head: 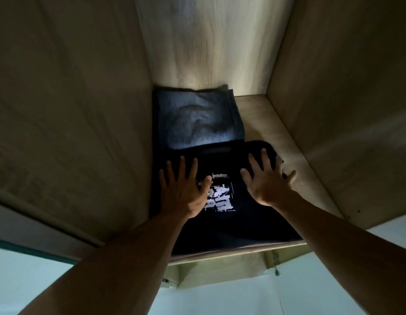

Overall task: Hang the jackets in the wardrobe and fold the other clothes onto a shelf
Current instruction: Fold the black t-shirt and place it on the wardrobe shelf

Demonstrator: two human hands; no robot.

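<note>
Pressing flat, left hand [182, 189] and right hand [266, 180] splay open on black shirt [238, 223].

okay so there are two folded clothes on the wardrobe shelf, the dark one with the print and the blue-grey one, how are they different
The black printed garment carries a white graphic; the blue-grey garment is plain. The black one lies at the shelf's front edge, the blue-grey one behind it at the back wall. The left hand and right hand lie spread on the black one; the blue-grey one is untouched. Both are folded flat.

black tee [238, 219] w/ white print; grey-blue jeans [195, 119]
</note>
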